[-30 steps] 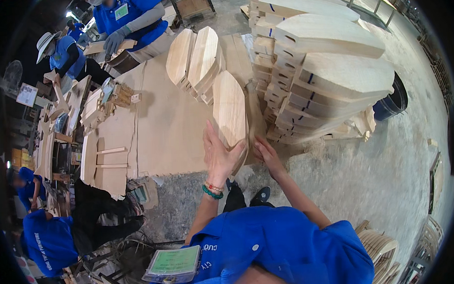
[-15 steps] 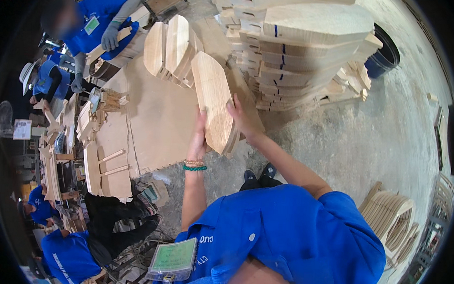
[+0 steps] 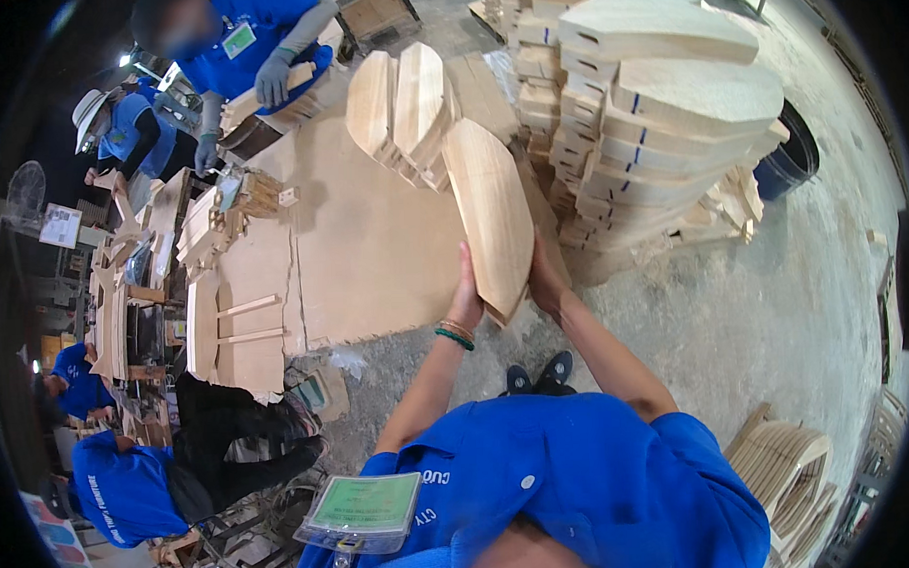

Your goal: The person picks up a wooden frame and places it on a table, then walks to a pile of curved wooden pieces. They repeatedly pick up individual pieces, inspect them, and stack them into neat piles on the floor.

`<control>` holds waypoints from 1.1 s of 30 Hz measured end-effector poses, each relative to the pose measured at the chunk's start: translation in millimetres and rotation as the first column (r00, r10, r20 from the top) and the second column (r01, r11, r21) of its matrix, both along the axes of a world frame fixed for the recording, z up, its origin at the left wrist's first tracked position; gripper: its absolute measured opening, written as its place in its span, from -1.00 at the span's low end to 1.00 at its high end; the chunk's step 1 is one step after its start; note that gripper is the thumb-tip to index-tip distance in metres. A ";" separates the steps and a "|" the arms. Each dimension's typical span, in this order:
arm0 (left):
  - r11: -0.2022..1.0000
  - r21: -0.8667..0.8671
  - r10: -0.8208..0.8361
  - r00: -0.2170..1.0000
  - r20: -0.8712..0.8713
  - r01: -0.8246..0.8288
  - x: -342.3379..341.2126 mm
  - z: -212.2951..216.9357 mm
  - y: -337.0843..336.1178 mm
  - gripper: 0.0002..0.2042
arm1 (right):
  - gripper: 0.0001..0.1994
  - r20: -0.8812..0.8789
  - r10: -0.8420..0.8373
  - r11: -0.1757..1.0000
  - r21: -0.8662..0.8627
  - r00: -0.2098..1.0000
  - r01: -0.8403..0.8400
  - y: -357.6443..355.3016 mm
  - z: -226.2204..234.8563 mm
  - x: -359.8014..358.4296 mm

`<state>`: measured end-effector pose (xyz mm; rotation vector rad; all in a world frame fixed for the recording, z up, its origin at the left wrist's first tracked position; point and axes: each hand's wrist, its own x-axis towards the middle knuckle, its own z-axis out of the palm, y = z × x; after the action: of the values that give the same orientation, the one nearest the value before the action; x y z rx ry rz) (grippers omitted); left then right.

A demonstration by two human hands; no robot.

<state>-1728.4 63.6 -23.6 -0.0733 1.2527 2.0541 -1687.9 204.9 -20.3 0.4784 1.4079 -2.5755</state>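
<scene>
A curved pale wooden panel (image 3: 492,218), seemingly a stack with at least one more panel beneath, lies lengthwise between my hands over the cardboard. My left hand (image 3: 465,294) is closed on its left edge near the close end. On the opposite edge, my right hand (image 3: 547,276) grips it, its fingers partly hidden below the wood. Just beyond its far end stand two similar groups of wooden panels, a left one (image 3: 371,107) and a right one (image 3: 421,95), side by side.
Brown cardboard (image 3: 373,257) covers the work surface. At right rises a tall stack of shaped wooden panels (image 3: 689,106) with blue marks, a dark bin (image 3: 788,157) behind it. A gloved co-worker (image 3: 266,50) handles wood at far left. Curved wooden parts (image 3: 781,463) stand on the floor.
The whole view has shifted, so things appear further right. My right thumb has left the panel's top face, and both hands now hold lower along its sides.
</scene>
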 end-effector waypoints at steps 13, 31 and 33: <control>0.956 -0.289 0.059 0.998 0.005 -0.055 16.7 -21.3 -25.9 -0.37 | -0.48 0.215 -0.047 0.987 0.163 0.976 0.012 35.4 -21.9 30.9; 0.311 -0.807 -0.510 0.805 0.303 0.502 146.5 -53.9 -45.5 -0.74 | -0.89 0.619 -0.783 0.430 0.610 -0.061 0.665 66.3 -163.8 555.2; 0.263 -0.840 -0.538 0.795 0.280 0.474 149.5 -50.5 -16.7 -0.74 | -0.90 0.695 -0.696 0.282 0.499 -0.184 0.820 62.4 -161.0 561.6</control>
<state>-1578.8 47.0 -74.1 -0.0693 1.9689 0.6458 -1126.3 267.3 -181.4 2.9341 0.3993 -2.0261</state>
